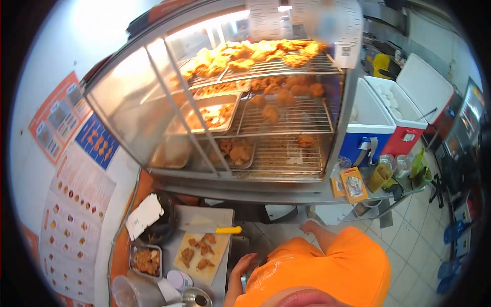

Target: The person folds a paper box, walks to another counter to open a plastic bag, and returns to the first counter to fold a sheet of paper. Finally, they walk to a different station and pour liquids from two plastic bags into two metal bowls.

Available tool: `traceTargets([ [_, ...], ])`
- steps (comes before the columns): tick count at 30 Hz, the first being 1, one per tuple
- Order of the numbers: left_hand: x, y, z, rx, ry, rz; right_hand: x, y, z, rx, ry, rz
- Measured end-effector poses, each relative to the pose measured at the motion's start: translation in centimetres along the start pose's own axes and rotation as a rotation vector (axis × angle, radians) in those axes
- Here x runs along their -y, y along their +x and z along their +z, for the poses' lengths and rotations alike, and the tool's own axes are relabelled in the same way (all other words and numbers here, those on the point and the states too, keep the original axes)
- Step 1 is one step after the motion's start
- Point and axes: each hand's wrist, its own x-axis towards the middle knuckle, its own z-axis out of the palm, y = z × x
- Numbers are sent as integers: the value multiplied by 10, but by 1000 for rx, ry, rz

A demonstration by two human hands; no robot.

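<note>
My left hand [245, 262] hangs beside the left counter, its fingers loosely stretched and nothing visible in them. In front of my body is my right hand [309, 226], small in view, below the display case's edge; it seems loosely open and holds nothing I can see. Nearest to my left hand is a cutting board [217, 256] with several pieces of fried chicken [187, 255] on it. Across its far edge lies a knife [228, 230] with a yellow handle. A metal tray [146, 260] of chicken pieces stands left of the board.
A heated glass display case [327, 176] with racks of fried chicken stands ahead. To its right are open blue [362, 142] and red [406, 143] coolers. Yellow boxes [353, 184] lie on the ledge. A white-lidded tub [179, 280] and a clear container [125, 291] stand at lower left.
</note>
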Motion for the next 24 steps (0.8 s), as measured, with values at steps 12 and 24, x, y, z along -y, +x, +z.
traceTargets([
  [12, -193, 21, 80, 353, 145, 208, -40, -69, 57, -6, 681, 334],
  [24, -246, 23, 160, 649, 537, 301, 13, -13, -34, -98, 476, 233],
])
